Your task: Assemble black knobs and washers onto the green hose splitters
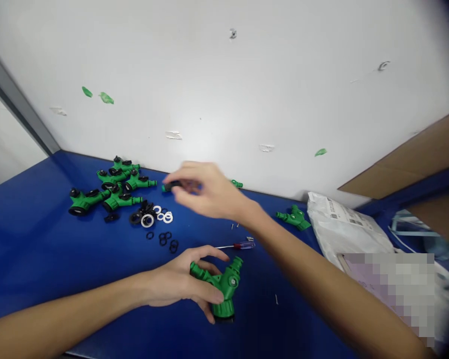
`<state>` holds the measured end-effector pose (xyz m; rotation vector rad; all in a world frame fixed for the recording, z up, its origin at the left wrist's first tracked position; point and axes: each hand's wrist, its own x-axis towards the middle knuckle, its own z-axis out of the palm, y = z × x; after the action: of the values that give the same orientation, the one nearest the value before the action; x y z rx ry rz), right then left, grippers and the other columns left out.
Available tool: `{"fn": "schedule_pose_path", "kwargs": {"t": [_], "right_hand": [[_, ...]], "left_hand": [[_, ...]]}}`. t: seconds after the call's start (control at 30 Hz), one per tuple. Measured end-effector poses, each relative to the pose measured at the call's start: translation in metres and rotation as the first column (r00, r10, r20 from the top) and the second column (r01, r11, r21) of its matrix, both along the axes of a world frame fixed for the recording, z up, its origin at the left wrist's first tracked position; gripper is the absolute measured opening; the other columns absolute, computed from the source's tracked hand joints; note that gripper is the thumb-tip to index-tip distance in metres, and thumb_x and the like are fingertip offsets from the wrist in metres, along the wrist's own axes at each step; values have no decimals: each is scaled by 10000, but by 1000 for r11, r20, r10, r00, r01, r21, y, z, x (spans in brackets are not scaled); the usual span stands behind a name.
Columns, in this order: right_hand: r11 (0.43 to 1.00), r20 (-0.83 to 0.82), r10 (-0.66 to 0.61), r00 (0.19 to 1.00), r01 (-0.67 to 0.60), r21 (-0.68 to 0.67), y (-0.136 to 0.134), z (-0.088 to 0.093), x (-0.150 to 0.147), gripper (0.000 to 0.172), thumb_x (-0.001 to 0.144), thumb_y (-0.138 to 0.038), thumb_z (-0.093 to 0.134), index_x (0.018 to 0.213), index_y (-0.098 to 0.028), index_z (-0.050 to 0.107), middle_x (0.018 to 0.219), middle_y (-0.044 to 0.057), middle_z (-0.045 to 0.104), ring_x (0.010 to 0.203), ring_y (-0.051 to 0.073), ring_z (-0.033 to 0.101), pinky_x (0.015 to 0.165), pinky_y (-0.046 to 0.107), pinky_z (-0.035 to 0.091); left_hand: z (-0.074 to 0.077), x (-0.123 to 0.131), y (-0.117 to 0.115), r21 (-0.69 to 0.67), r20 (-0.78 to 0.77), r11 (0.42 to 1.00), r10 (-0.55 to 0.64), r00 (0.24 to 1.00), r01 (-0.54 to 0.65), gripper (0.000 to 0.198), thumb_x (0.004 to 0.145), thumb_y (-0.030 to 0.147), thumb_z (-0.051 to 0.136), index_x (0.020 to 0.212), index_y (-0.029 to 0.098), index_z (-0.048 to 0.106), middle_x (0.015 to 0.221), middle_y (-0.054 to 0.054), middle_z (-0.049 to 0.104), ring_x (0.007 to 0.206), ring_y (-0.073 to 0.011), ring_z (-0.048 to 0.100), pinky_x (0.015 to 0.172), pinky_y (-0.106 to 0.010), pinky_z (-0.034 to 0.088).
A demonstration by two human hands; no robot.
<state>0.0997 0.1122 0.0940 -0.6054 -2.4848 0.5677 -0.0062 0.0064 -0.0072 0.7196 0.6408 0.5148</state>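
My left hand [185,281] is wrapped around a green Y-shaped hose splitter [220,284] that rests on the blue table [41,249] near the front. My right hand [205,189] is stretched out over the table toward the back wall, its fingers pinched on a small dark part [171,186] with a green end. The hand is blurred by motion. Black and white rings [159,222] lie on the table just left of and below the right hand.
A pile of several assembled green splitters [110,189] lies at the back left. A small red-handled screwdriver [237,245] lies near the held splitter. One more green splitter [295,218] and a white plastic bag [344,229] sit at right. A white wall [224,89] stands behind.
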Motion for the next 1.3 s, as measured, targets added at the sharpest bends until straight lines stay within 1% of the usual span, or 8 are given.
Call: {"fn": "schedule_pose_path", "kwargs": {"t": [0.13, 0.33, 0.47, 0.63, 0.87, 1.03, 1.13, 1.3], "right_hand": [[903, -142, -320, 937, 255, -346, -19, -9, 80, 125, 828, -257, 630, 910, -166, 656, 761, 13, 609, 662, 124, 542, 586, 257, 458], [779, -238, -529, 814, 355, -517, -63, -57, 140, 151, 772, -298, 746, 820, -202, 640, 704, -2, 609, 604, 125, 551, 540, 243, 477], [759, -316, -549, 774, 304, -576, -79, -79, 137, 201, 757, -343, 781, 755, -196, 644, 778, 41, 678, 671, 152, 625, 599, 266, 535], [791, -416, -479, 773, 173, -587, -93, -82, 119, 106, 755, -224, 783, 789, -195, 687, 851, 69, 722, 738, 167, 684, 651, 280, 585], [863, -417, -463, 782, 290, -415, -109, -91, 102, 65, 789, -144, 739, 796, -202, 711, 872, 63, 731, 747, 165, 705, 661, 279, 597], [843, -404, -499, 766, 322, -430, -110, -93, 100, 137, 799, -153, 748, 915, -224, 731, 848, 42, 719, 744, 164, 684, 704, 299, 595], [821, -378, -489, 786, 269, -504, -110, -90, 100, 246, 820, -164, 731, 1048, -254, 755, 889, 47, 708, 737, 154, 666, 649, 272, 589], [808, -366, -497, 787, 267, -525, -111, -89, 98, 191, 795, -161, 766, 947, -272, 796, 905, 40, 703, 714, 134, 671, 599, 223, 571]], "left_hand": [[4, 0, -1, -62, 15, 997, 36, 999, -35, 556, 685, 92, 805, 1191, 212, 610, 1018, -41, 548, 795, -192, 677, 681, -402, 589], [5, 0, 1, -98, 58, 993, 73, 996, -67, 614, 707, 74, 770, 1272, 220, 580, 1079, -69, 522, 858, -231, 682, 743, -430, 556], [6, 2, -2, -48, 77, 994, 99, 992, -95, 608, 736, 103, 763, 1295, 236, 566, 1054, -64, 548, 844, -218, 665, 744, -422, 543], [5, 4, -7, -19, 110, 988, 157, 982, -155, 609, 756, 114, 766, 1307, 291, 577, 1116, -65, 574, 884, -218, 658, 798, -435, 531], [-3, 5, -14, -59, 103, 986, 162, 981, -156, 726, 733, 139, 806, 1360, 370, 522, 1404, -57, 488, 994, -219, 656, 930, -461, 491], [-1, 1, -17, 45, 12, 998, 43, 999, -44, 878, 775, 246, 798, 1500, 369, 319, 1372, -75, 536, 972, -216, 672, 987, -465, 448], [2, 0, -16, 140, 44, 990, 13, 999, -20, 765, 821, 286, 766, 1466, 384, 368, 1384, -51, 526, 1062, -211, 629, 1012, -434, 445], [1, 4, -16, 207, 95, 978, 19, 995, -39, 629, 888, 237, 698, 1423, 401, 411, 1478, -28, 443, 1177, -195, 564, 1066, -421, 437]]}}
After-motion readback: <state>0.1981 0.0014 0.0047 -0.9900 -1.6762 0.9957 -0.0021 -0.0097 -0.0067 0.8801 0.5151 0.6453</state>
